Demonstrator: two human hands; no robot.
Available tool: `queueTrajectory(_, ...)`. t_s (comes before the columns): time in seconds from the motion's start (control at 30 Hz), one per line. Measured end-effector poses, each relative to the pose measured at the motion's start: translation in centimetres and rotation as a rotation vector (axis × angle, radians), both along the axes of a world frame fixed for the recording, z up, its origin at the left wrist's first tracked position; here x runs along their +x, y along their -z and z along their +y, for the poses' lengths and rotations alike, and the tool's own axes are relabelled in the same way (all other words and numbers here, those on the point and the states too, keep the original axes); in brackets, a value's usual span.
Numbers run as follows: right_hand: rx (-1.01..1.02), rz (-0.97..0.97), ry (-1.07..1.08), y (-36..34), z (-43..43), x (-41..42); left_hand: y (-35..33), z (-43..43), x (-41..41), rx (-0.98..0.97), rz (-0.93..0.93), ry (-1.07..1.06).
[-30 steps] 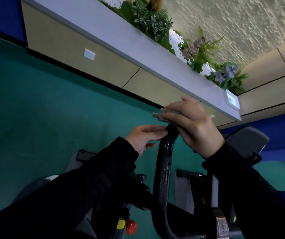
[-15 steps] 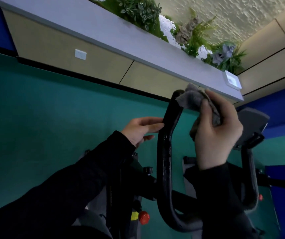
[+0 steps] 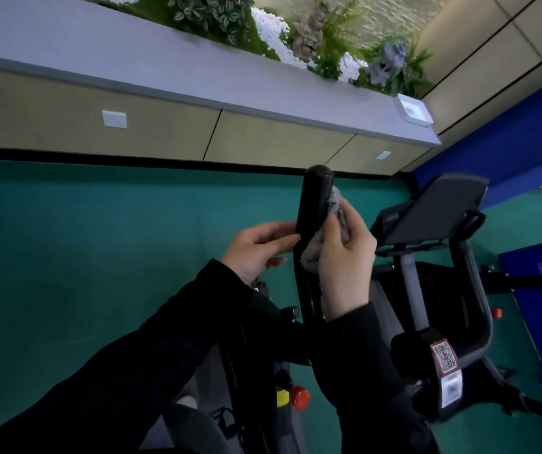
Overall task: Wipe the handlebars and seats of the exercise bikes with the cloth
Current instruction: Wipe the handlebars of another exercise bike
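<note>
A black upright handlebar horn of the exercise bike rises in the middle of the view. My right hand grips a grey cloth and presses it against the right side of the horn, below its rounded tip. My left hand is on the left side, with straight fingertips touching the bar. The right handlebar arm curves down at the right. The seat is not visible.
The bike's grey console tray stands just right of my right hand. A red knob sits low on the frame, and a QR sticker on the stem. Green floor surrounds the bike; a planter ledge runs above.
My right hand slid the cloth from the horn's tip down along its right side. The left hand kept touching the bar. The camera view shifted, showing more of the console.
</note>
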State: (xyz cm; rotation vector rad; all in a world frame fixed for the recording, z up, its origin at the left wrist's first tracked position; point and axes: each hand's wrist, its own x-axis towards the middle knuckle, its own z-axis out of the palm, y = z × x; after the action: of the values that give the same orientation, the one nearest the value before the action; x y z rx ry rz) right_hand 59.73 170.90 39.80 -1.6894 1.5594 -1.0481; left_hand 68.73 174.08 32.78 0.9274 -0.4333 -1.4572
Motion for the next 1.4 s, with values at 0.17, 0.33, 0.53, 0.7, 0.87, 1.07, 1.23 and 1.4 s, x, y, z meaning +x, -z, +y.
queueTrajectory(0.17, -0.079, 0.077, -0.016, -0.9, -1.1, 1.3, 0.0, -0.1, 0.2, 0.036, 0.023, 0.02)
queueTrajectory(0.33, -0.021, 0.177, -0.012, 0.5, 1.8, -0.6, 0.0, 0.0, 0.5, 0.017, 0.054, 0.051)
queueTrajectory(0.53, 0.109, -0.15, 0.081, -0.4, -1.7, 1.9, -0.2, -0.1, 0.5, 0.072, 0.069, 0.05)
queueTrajectory(0.7, 0.336, -0.46, -0.006, -2.1, -3.3, 1.9, -0.2, -0.1, 0.8, 0.054, 0.086, 0.078)
queueTrajectory(0.87, 0.429, -0.421, -0.062, -3.0, -4.0, 1.7, -0.1, 0.2, 1.0, 0.035, 0.096, 0.089)
queueTrajectory(1.07, 0.302, -0.062, -0.009, -2.0, -1.8, 0.5, -0.8, -0.1, 1.8, 0.004, -0.117, 0.119)
queueTrajectory(1.23, -0.142, 0.272, 0.053, -1.3, 2.3, 0.0, -2.3, -0.3, 3.9, -0.115, -0.707, -0.06)
queueTrajectory(1.4, -0.143, 0.348, 0.061, -0.8, 3.1, -0.4, -4.4, -1.4, 5.4, -0.611, -1.624, -0.291)
